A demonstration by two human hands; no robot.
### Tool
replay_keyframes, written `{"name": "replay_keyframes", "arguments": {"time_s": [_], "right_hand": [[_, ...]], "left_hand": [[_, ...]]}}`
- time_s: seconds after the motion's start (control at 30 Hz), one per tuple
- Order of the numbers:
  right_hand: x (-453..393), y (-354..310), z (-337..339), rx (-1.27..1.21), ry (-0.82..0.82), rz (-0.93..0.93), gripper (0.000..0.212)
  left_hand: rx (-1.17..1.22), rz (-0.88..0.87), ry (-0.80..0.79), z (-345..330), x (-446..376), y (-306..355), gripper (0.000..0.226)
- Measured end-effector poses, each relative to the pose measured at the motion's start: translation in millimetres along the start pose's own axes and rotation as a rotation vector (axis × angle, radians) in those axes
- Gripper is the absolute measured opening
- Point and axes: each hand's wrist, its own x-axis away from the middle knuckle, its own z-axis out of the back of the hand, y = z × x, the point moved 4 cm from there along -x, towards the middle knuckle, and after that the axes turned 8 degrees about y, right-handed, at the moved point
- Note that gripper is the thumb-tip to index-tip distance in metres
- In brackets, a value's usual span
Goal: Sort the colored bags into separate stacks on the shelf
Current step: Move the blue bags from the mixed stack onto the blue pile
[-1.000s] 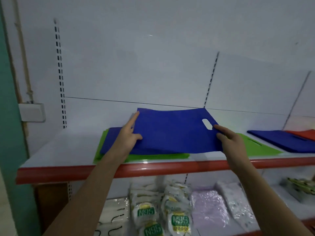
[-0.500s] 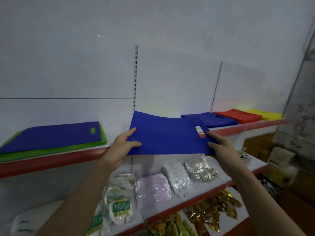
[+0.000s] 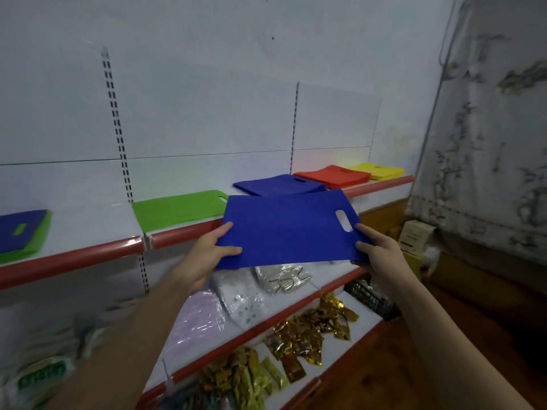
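I hold a flat blue bag (image 3: 287, 229) with a cut-out handle in the air, in front of the top shelf (image 3: 88, 255). My left hand (image 3: 208, 255) pinches its left edge and my right hand (image 3: 377, 255) pinches its right edge by the handle hole. Just behind it on the shelf lies a blue stack (image 3: 278, 184). To that stack's right sit a red stack (image 3: 334, 176) and a yellow stack (image 3: 377, 170); to its left a green stack (image 3: 177, 208). At the far left a blue bag (image 3: 17, 229) lies on green bags (image 3: 41, 235).
Lower shelves hold clear packets (image 3: 284, 276), gold foil packets (image 3: 310, 329) and white N95 mask packs (image 3: 44, 374). A cardboard box (image 3: 414, 235) stands on the floor at the right, below a stained wall. White back panels rise behind the shelf.
Both hands lifted the blue bag off the mixed pile at the left and carried it rightward. It is now in front of the blue stack, and my view has swung right.
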Motion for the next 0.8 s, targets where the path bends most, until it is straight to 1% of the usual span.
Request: {"name": "replay_keyframes", "arguments": {"time_s": [0.2, 0.3, 0.4, 0.53, 0.6, 0.7, 0.8], "right_hand": [[-60, 13, 25, 0.009, 0.018, -0.014, 0.044], [-101, 23, 21, 0.053, 0.001, -0.009, 0.044], [-150, 31, 15, 0.082, -0.022, -0.005, 0.044], [-223, 24, 5, 0.131, -0.061, 0.033, 0.045], [-256, 17, -2, 0.158, -0.086, 0.069, 0.046], [-301, 7, -18, 0.191, -0.123, 0.116, 0.044], [-342, 3, -39, 0.281, -0.141, 0.19, 0.044]], "left_hand": [[0.018, -0.006, -0.012, -48, -41, -15, 0.076], [0.029, 0.006, 0.023, -62, -73, -21, 0.075], [0.045, -0.002, 0.022, -77, -115, -20, 0.073], [0.049, -0.046, 0.065, -97, -173, -8, 0.072], [0.013, -0.078, 0.095, -105, -197, -6, 0.073], [-0.105, -0.12, 0.18, -109, -227, -7, 0.073], [-0.178, -0.136, 0.282, -110, -252, -7, 0.066]]}}
